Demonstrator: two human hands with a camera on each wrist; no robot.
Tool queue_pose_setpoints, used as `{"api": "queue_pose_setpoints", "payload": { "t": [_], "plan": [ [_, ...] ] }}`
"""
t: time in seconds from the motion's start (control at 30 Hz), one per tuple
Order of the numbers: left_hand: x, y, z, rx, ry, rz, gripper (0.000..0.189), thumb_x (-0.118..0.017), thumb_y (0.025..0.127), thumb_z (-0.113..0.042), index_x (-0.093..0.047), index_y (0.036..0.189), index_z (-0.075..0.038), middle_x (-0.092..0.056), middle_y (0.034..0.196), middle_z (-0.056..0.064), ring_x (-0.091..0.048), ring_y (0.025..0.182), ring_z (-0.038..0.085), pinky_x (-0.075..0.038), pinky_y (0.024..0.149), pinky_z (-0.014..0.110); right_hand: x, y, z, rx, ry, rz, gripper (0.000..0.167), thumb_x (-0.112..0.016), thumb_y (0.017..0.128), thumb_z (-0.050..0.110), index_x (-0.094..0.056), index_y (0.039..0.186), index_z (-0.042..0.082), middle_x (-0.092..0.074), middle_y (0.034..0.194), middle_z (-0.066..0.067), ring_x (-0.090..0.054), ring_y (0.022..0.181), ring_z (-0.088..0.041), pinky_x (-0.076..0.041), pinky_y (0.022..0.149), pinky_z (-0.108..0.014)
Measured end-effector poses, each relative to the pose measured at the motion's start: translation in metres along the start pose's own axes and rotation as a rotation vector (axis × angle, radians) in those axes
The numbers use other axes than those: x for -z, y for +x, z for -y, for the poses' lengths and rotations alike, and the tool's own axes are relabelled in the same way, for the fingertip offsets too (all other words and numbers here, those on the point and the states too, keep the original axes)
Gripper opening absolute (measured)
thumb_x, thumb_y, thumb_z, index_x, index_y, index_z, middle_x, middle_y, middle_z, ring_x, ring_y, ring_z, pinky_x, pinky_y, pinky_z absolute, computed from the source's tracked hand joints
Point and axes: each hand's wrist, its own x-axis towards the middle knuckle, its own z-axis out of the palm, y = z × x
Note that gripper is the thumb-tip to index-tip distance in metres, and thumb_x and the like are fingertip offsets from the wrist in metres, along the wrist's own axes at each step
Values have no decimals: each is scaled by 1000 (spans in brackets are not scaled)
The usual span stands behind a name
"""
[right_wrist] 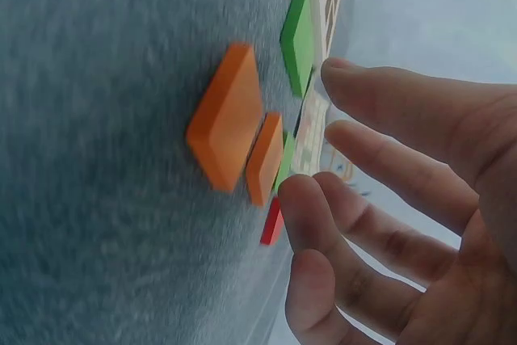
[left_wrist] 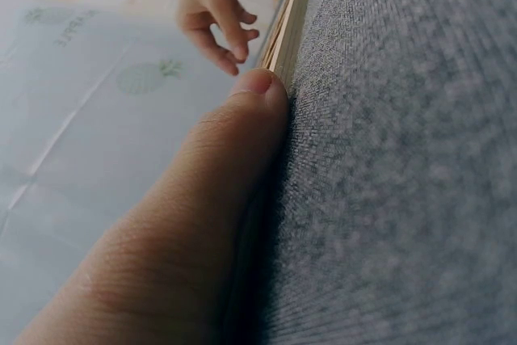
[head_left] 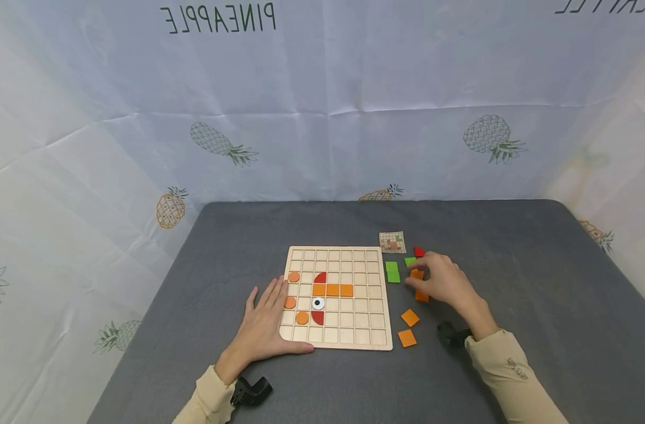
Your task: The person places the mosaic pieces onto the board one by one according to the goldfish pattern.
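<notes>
A wooden grid board [head_left: 358, 335] lies on the table, bearing orange circles, red quarter-circle pieces, a row of orange squares [head_left: 333, 290] and an eye piece [head_left: 318, 302]. My left hand [head_left: 261, 327] rests against the board's left side, its thumb [left_wrist: 257, 82] touching the front edge. Above the loose tiles to the right of the board, my right hand [head_left: 445, 281] hovers with thumb and fingers apart, holding nothing. Under it in the right wrist view lie two orange square tiles [right_wrist: 230, 115], apart from the fingertips. Green tiles [head_left: 393, 272] are just left of that hand.
A small pattern card [head_left: 392, 242] sits at the board's far right corner. One red piece [head_left: 419, 251] lies behind the right hand. Nearer the front are two loose orange tiles [head_left: 409, 338]. Pineapple-printed cloth [head_left: 333, 147] hangs behind the grey table [head_left: 237, 229].
</notes>
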Motion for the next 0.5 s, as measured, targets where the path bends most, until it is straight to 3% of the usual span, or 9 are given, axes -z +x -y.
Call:
{"api": "queue_pose_setpoints", "payload": {
  "t": [0.23,0.5],
  "plan": [
    [0,0,0,5,-5,5,146,-80,67,-82,-24,171,3,-24,180,22,-25,168,42,-14,128,76,3,3,-10,-22,-8,-10,33,-84,94,17,-80,119,-5,-71,112,-26,-67,92,-36,-58,71,-48],
    [1,0,-1,6,-20,5,146,-81,67,-81,-23,171,3,-23,181,22,-24,169,42,-13,129,76,1,7,-12,-83,-23,53,39,-83,96,18,-77,126,-6,-73,126,-30,-66,119,-50,-55,96,-68]
  ]
}}
